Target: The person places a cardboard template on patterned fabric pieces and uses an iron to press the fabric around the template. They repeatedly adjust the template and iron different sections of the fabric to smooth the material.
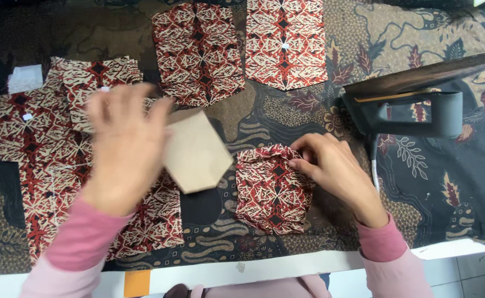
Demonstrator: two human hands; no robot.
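My left hand [122, 144], blurred by motion, holds a tan cardboard template [197, 154] shaped like a pocket, lifted just above the table. To its right lies a red, black and cream patterned fabric pocket piece [273, 187] with folded edges. My right hand [330, 165] rests on that piece's upper right edge, fingers pinching the fold. Both sleeves are pink.
Larger pieces of the same fabric [43, 149] lie at the left. Two more pocket-shaped pieces [198, 52] [285, 41] lie at the back. A dark iron [419, 105] stands on its heel at the right. A brown batik cloth [419, 182] covers the table.
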